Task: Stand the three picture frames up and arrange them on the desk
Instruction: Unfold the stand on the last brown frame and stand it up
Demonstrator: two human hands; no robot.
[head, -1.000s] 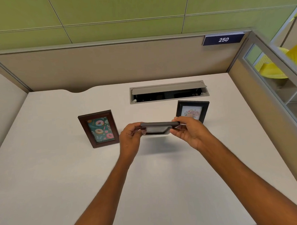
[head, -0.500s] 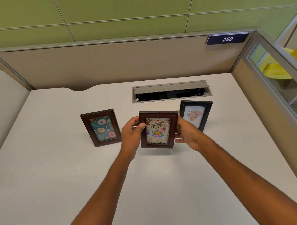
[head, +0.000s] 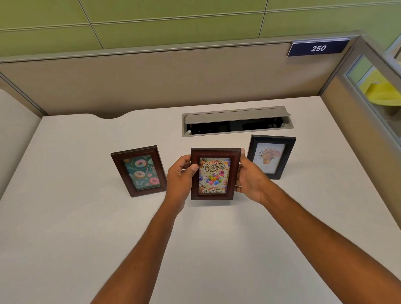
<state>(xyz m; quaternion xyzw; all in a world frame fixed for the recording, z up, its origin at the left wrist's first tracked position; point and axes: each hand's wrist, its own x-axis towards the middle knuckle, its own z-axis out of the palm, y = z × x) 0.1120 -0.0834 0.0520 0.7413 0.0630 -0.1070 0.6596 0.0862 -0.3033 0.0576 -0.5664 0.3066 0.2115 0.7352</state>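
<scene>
Birthday frame (head: pixel 215 174) upright between both hands: left hand (head: pixel 181 175) clasping its left edge, right hand (head: pixel 250 179) its right. Probably light, rigid, glazed front fragile; best gripped by side rails. Donut frame (head: pixel 139 171) standing beyond left hand, floral frame (head: pixel 272 156) beyond right.

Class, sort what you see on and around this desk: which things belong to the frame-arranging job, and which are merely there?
Job: doughnut frame; birthday frame, held by left hand and right hand; flower frame; desk.

Merely there: cable tray; number sign; yellow chair.
</scene>
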